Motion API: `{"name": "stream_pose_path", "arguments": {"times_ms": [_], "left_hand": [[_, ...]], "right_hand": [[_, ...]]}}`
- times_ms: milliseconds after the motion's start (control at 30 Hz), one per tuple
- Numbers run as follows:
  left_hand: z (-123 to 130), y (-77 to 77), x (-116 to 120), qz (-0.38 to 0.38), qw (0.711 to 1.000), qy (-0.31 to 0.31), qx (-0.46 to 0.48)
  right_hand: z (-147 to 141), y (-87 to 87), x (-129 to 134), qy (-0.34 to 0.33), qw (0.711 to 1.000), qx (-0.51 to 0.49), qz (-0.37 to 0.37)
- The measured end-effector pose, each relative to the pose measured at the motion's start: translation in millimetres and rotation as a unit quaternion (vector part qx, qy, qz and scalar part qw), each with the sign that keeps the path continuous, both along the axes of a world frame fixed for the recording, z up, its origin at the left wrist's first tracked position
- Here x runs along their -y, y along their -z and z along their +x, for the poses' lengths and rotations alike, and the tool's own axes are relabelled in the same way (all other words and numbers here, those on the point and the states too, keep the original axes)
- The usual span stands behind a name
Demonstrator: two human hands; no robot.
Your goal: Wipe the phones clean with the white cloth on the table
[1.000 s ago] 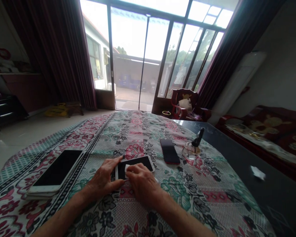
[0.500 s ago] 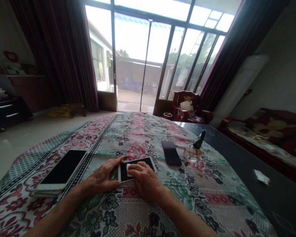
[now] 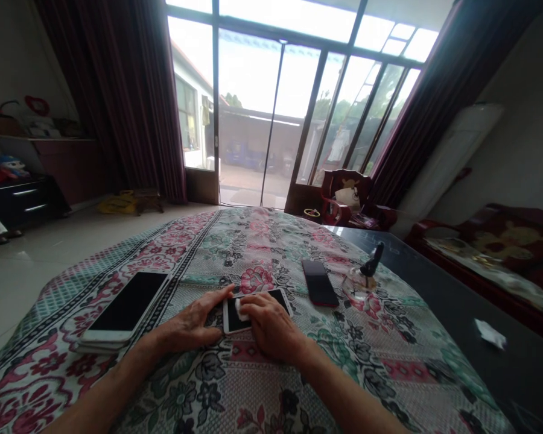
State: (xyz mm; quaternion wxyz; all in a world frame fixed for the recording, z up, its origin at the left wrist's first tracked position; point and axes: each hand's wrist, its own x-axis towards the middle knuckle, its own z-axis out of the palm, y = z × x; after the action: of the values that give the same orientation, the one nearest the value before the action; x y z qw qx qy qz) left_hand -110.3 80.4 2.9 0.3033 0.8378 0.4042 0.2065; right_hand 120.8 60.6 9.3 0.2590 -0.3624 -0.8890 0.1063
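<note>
A white-framed smartphone point(image 3: 278, 296) with a dark screen lies flat on the patterned tablecloth before me. My left hand point(image 3: 194, 322) rests at its left end, thumb and forefinger spread around the near and far corners. Over the middle of the screen, my right hand point(image 3: 271, 325) is closed on a small folded white wipe point(image 3: 241, 310), pressed to the glass; the fingers partly hide it. Left of my hands, a larger white smartphone point(image 3: 127, 304) lies on top of another pale, flat device. A dark smartphone with a red edge point(image 3: 320, 283) lies to the right.
A clear glass bottle point(image 3: 359, 284) with a black top stands right of the dark phone. Crumpled white paper point(image 3: 491, 333) lies on the dark tabletop point(image 3: 452, 301) at the right. Beyond the tablecloth point(image 3: 253, 241) are a wooden armchair point(image 3: 348, 196) and glass doors.
The whole view has shifted slightly, moving everything a little to the right in the picture. My right hand's wipe stays on the screen, slightly turned; my left thumb sits a bit off the phone's near corner.
</note>
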Motion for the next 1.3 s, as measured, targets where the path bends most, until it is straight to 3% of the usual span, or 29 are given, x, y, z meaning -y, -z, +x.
{"name": "stream_pose_path", "arguments": {"times_ms": [167, 333, 533, 667, 900, 1100, 1300], "left_hand": [[1, 0.0, 0, -0.001, 1.0, 0.0, 0.013], [-1, 3.4, -1, -0.001, 1.0, 0.003, 0.009], [-1, 5.2, -2, 0.012, 1.0, 0.0, 0.012], [1, 3.8, -2, 0.006, 1.0, 0.005, 0.021], [0, 3.8, -1, -0.004, 1.0, 0.002, 0.014], [0, 3.0, -1, -0.01, 1.0, -0.003, 0.01], [-1, 6.3, -2, 0.005, 1.0, 0.004, 0.022]], "right_hand": [[-14, -0.9, 7, -0.027, 1.0, 0.002, -0.006], [-11, -1.7, 21, -0.054, 0.998, 0.001, -0.027], [-4, -1.6, 4, 0.011, 1.0, -0.018, -0.01], [-14, 0.5, 0, -0.004, 1.0, 0.0, -0.003], [-23, 5.0, 18, -0.026, 0.999, -0.024, -0.011], [-20, 4.9, 6, 0.032, 0.999, -0.035, 0.011], [-24, 3.1, 15, -0.001, 1.0, -0.018, 0.006]]}}
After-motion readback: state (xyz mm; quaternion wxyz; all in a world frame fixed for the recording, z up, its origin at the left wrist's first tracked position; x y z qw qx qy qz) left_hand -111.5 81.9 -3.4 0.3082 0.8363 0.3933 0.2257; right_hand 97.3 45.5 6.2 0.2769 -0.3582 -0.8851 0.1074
